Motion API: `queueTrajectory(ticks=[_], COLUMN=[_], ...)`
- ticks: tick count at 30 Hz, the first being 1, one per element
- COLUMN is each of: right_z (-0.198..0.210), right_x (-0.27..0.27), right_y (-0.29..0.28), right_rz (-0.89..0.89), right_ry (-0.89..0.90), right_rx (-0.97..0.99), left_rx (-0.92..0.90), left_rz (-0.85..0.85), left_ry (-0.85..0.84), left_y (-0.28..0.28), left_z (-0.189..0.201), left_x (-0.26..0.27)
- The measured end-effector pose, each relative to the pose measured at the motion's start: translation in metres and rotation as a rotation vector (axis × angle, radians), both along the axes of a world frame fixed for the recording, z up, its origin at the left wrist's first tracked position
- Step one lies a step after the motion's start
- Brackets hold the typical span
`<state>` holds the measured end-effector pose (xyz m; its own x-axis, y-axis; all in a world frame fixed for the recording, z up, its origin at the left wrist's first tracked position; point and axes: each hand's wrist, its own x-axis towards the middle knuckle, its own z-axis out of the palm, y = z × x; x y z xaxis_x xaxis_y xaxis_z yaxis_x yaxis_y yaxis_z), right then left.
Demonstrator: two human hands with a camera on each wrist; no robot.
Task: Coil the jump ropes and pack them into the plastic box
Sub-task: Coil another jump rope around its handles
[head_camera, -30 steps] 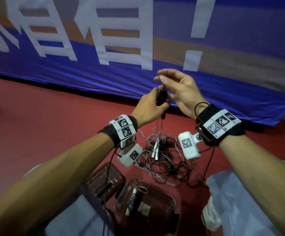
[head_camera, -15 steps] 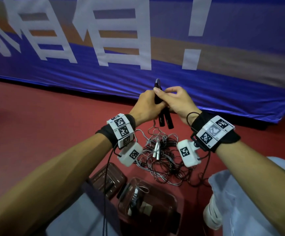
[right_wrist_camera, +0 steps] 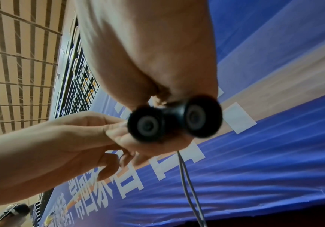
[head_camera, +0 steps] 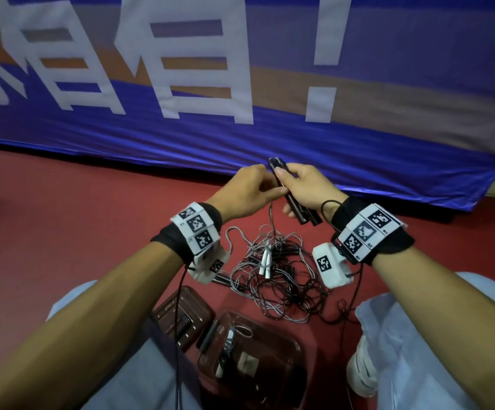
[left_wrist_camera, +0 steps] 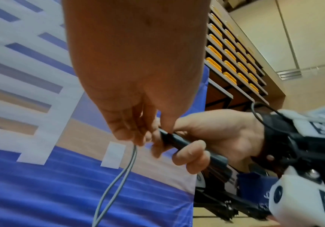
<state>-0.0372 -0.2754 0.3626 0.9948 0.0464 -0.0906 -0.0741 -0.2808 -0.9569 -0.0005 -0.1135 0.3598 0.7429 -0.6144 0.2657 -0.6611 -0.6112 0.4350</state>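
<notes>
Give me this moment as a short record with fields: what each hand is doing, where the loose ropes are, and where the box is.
right hand: grips two black handles side by side
left hand: pinches the grey cord by the handles
cord: two strands hang down toward the floor
rope pile: tangled on the red floor, uncoiled
plastic box: open, near the knees, some rope inside

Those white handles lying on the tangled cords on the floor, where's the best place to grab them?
Probably by the middle of the white handles, from above with thumb and fingers across both. They lie side by side, nearly parallel, on top of the tangled pile of cords, so both shafts are exposed there.
</notes>
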Motion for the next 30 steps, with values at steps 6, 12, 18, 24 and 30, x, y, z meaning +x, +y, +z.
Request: queueTrajectory(ticks=[6,12,18,24,30], right_z=[0.000,0.010,0.009,0.006,0.003], right_x=[0.000,-0.014,-0.015,-0.012,-0.010], right_y=[-0.005,0.003,0.003,0.003,0.001], right_rz=[0.066,0.338,0.347,0.395,0.391], right_ry=[0.015,0.086,0.099,0.137,0.154], right_rx=[-0.094,-0.209,-0.216,-0.054,-0.102], left_rx=[-0.295,-0.278,-0.265,-0.327,-0.585], left_rz=[0.068,-0.015,0.051,0.142,0.286], left_ry=[-0.154,0.078,0.465,0.551,0.577], left_y=[0.012,0.009,0.012,0.016,0.002], left_z=[0.004,0.003,0.004,0.006,0.006], left_x=[0.011,0.008,0.012,0.016,0.014])
